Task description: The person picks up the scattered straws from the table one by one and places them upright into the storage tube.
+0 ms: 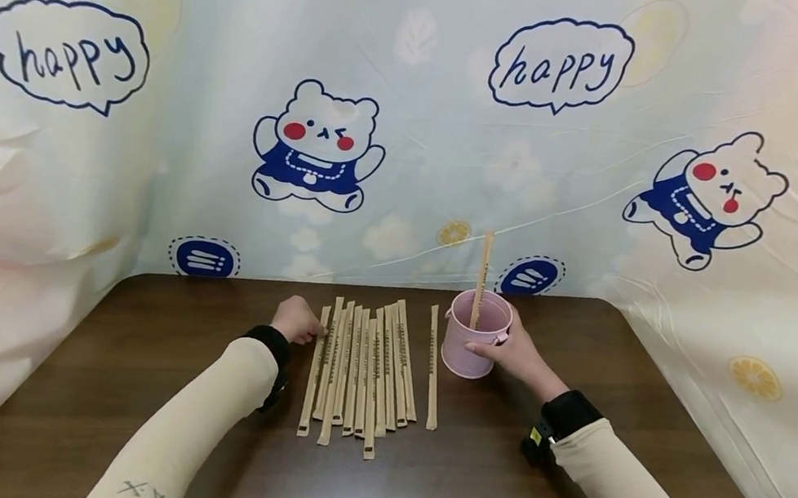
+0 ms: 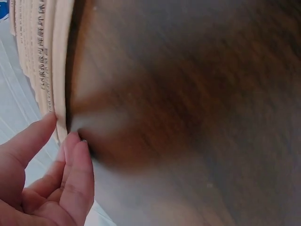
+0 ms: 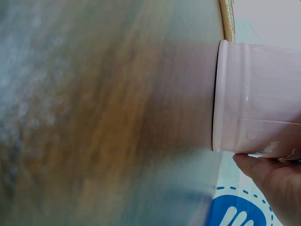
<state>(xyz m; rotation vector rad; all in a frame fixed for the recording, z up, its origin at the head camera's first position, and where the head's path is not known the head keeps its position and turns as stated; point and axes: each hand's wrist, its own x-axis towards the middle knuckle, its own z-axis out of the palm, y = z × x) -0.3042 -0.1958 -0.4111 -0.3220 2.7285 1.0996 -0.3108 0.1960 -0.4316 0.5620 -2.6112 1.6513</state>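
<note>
In the head view, a row of slim paper-wrapped sticks [image 1: 353, 371] with printed sleeves lies side by side on the table. At the row's left edge my left hand [image 1: 297, 320] pinches the far end of the outermost wrapped stick [image 1: 313, 375]. The left wrist view shows the thumb [image 2: 35, 139] on one side of that stick and fingertips on the other. My right hand [image 1: 516, 351] holds a small pink bucket [image 1: 464, 351] from its right side, thumb across the front. One wrapped stick [image 1: 483, 271] stands upright in the bucket. The fingers behind the bucket are hidden.
A single wrapped stick [image 1: 432, 376] lies apart between the row and the bucket. The brown wooden table [image 1: 461, 486] ends at the back against a printed cloth [image 1: 409, 160] with bears and speech bubbles, which also hangs at both sides.
</note>
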